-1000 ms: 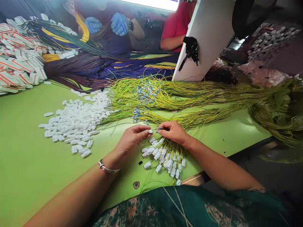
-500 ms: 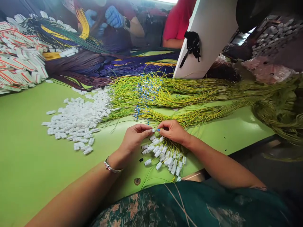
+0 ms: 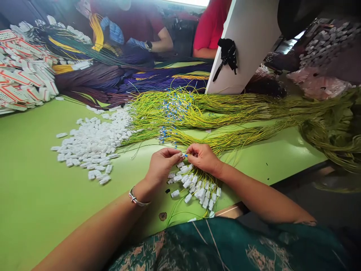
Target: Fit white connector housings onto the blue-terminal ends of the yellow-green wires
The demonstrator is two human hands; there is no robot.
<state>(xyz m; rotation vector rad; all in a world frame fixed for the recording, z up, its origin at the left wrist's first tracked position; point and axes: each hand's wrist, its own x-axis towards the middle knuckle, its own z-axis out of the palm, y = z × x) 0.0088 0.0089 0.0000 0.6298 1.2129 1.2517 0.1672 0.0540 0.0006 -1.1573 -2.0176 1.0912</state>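
My left hand [image 3: 163,162] pinches a small white connector, mostly covered by the fingertips. Facing it, my right hand [image 3: 205,159] grips a yellow-green wire close to its blue tip [image 3: 185,155], which is at the connector. Just below my hands hangs a cluster of white connectors [image 3: 200,192] on yellow-green wires. A heap of loose white connectors [image 3: 90,139] lies to the left. Beyond my hands, long bundles of yellow-green wires [image 3: 242,137] stretch to the right, many with blue tips.
A white upright panel [image 3: 248,45] stands behind the wires. Dark purple wires [image 3: 113,77] cross the green table [image 3: 36,180]. Stacked white and red pieces [image 3: 22,75] sit at the far left. Across the table are a gloved person's hand [image 3: 113,32] and a red sleeve [image 3: 207,30].
The blue tip in my right hand has moved left, closer to the connector in my left hand. Across the table, the other person's gloved hands have moved apart and one is lower.
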